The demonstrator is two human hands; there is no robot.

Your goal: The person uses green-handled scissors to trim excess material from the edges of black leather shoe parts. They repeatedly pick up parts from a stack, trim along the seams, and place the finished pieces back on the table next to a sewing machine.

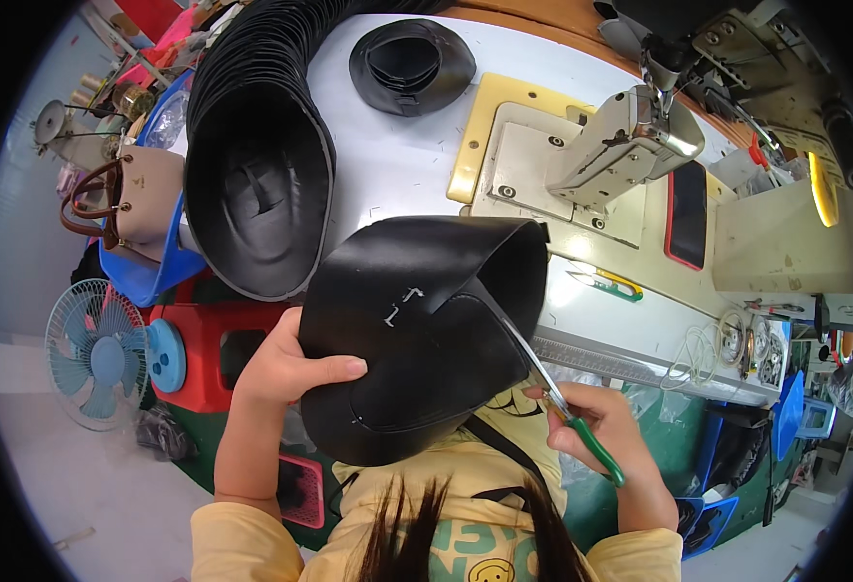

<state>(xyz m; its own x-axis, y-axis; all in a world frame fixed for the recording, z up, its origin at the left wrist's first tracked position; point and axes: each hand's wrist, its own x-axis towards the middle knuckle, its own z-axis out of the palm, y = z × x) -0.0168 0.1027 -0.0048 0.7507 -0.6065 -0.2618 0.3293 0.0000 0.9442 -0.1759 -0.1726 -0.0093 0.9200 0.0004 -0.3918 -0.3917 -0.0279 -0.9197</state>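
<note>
Two hands occupied: left hand pinches curved black leather-like piece; right hand grips green-handled steel scissors. Loose hold might let blade score piece.

Blue fan, beige handbag

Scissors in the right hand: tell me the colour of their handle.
The scissors' handle is green; it shows best in the head view.

I am working in a sewing workshop, where an industrial sewing machine is standing on the worktable with thread snips and a long nested stack of black pieces.
</note>
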